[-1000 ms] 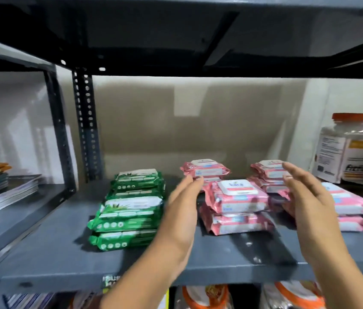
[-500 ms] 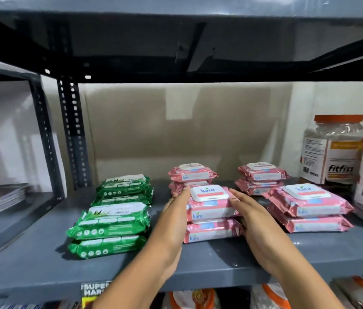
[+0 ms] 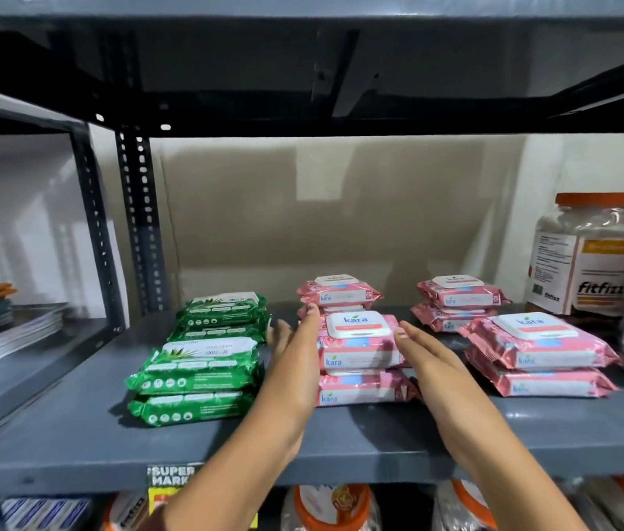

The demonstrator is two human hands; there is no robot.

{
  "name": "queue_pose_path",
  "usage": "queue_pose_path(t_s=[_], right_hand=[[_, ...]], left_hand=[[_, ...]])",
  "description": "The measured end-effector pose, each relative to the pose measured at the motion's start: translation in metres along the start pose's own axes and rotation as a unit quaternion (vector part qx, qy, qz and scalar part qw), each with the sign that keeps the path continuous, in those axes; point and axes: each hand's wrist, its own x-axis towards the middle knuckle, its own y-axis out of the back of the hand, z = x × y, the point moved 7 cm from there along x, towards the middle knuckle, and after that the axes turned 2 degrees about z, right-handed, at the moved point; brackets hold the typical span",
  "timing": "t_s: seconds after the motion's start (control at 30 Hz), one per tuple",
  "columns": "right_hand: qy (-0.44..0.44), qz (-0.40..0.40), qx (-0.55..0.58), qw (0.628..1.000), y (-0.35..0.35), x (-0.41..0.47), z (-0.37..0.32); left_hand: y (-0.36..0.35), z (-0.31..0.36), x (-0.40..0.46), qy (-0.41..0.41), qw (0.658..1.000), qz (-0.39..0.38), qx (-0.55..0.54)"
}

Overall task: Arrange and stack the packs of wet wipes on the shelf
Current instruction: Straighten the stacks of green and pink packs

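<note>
**Squaring up the middle pink stack**

Grey painted metal shelving fills the head view, with a slotted upright post at the left and a pale wall behind; the shelf (image 3: 455,427) that bears the wipes is smooth and matte.

Six two-high stacks sit on it. At the left, a front green stack (image 3: 195,377) stands just ahead of a rear green stack (image 3: 224,314). In the middle, the front pink stack (image 3: 360,362) lies ahead of a rear pink stack (image 3: 339,293). To the right are another front pink pair (image 3: 536,358) and a rear pink pair (image 3: 459,300). A clear plastic jar (image 3: 590,254) with an orange lid stands at the far right, well apart from the hands.

The left hand (image 3: 295,362) is flat and open, fingers together, pressed along the left edge of the front pink stack. The right hand (image 3: 433,362) is likewise flat and open against its right edge. Neither hand grasps anything; they bracket the stack between the palms.

Most of the work looks done: every pack is stacked and sorted by colour. What seems left is tidying, since the middle stack's lower pack juts a little rightward.

The packs are soft, glossy film pillows with crimped ends, the pink ones topped by rigid white flip lids; they should slide easily yet squash under pressure.
</note>
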Motion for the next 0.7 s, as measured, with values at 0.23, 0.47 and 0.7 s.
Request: queue_pose_path(t_s=[0.23, 0.47, 0.7], right_hand=[[0.200, 0.204, -0.030, 0.958, 0.131, -0.023, -0.062], [0.003, 0.171, -0.077, 0.982, 0.205, 0.037, -0.008], [-0.025, 0.155, -0.094, 0.983, 0.220, 0.038, 0.010]], left_hand=[[-0.076, 0.013, -0.031, -0.050, 0.984, -0.109, -0.135], [-0.192, -0.039, -0.003, 0.043, 0.985, -0.159, -0.045], [-0.222, -0.043, -0.009, 0.092, 0.974, -0.197, -0.064]])
